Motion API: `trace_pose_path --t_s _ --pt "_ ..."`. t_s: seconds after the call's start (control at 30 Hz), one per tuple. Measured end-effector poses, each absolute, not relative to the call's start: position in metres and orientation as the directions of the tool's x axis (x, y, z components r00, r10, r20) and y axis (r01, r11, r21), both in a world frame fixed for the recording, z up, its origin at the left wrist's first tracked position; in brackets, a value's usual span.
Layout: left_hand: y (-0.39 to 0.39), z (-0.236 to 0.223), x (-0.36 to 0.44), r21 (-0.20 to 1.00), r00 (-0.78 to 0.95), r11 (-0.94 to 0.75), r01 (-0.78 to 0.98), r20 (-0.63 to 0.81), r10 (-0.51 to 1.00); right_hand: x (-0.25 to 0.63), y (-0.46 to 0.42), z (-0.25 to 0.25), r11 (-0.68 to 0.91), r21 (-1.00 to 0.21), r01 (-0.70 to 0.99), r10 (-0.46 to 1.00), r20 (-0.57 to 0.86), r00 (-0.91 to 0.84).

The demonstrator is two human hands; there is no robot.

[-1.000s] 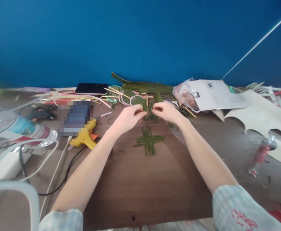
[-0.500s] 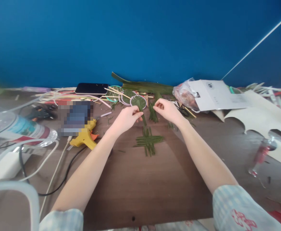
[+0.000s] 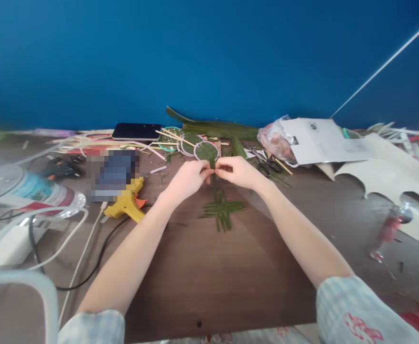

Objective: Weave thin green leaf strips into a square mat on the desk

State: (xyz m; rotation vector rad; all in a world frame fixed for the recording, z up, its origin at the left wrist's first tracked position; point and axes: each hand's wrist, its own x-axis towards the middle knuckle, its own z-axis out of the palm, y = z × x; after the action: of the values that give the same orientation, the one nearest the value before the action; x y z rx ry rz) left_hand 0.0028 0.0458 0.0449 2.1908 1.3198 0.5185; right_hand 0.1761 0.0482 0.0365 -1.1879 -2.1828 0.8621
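Observation:
My left hand point(image 3: 192, 177) and my right hand point(image 3: 241, 173) meet at the middle of the table, fingertips together. Both pinch a narrow green leaf strip point(image 3: 213, 179) that runs up and down between them. Just below lies a cross-shaped piece of woven leaf strips point(image 3: 223, 208), flat on the wood. Behind my fingers sits a round white-rimmed disc point(image 3: 206, 150) with green filling, beside more such discs. My right hand covers the spot where a small pile of cut strips lay.
A long green leaf point(image 3: 220, 128) lies along the blue wall. Black-handled scissors point(image 3: 269, 167) rest beyond my right wrist. On the left are a yellow glue gun point(image 3: 125, 206), a phone point(image 3: 136, 131), cables and a plastic bottle point(image 3: 33, 191). Cut white card point(image 3: 392, 167) lies right.
My right hand has moved left and slightly down to join my left hand at the leaf strip. The scissors behind it now show more fully. The woven piece stays in place.

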Motion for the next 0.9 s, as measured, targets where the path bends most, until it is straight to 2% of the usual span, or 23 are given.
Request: trace_pose_path --t_s 0.33,0.53,0.63,0.8,0.9 --pt "0.046 0.044 0.002 0.635 0.499 -0.423 0.647 0.067 0.864 0.178 0.05 0.035 0.406 -0.771 0.491 0.861 0.143 -0.487" --pt "0.045 0.046 0.001 0.674 0.515 -0.409 0.614 0.05 0.856 0.185 0.055 0.034 0.376 -0.74 0.558 0.903 0.159 -0.399" --pt "0.044 0.05 0.001 0.695 0.511 -0.392 0.602 0.042 0.859 0.194 0.061 0.031 0.376 -0.685 0.625 0.918 0.18 -0.354" --pt "0.043 0.054 0.001 0.762 0.521 -0.361 0.537 0.036 0.853 0.207 0.072 0.013 0.4 -0.487 0.776 0.917 0.212 -0.339" --pt "0.043 0.053 0.002 0.764 0.519 -0.355 0.539 0.031 0.854 0.211 0.076 0.003 0.402 -0.46 0.792 0.916 0.215 -0.339"
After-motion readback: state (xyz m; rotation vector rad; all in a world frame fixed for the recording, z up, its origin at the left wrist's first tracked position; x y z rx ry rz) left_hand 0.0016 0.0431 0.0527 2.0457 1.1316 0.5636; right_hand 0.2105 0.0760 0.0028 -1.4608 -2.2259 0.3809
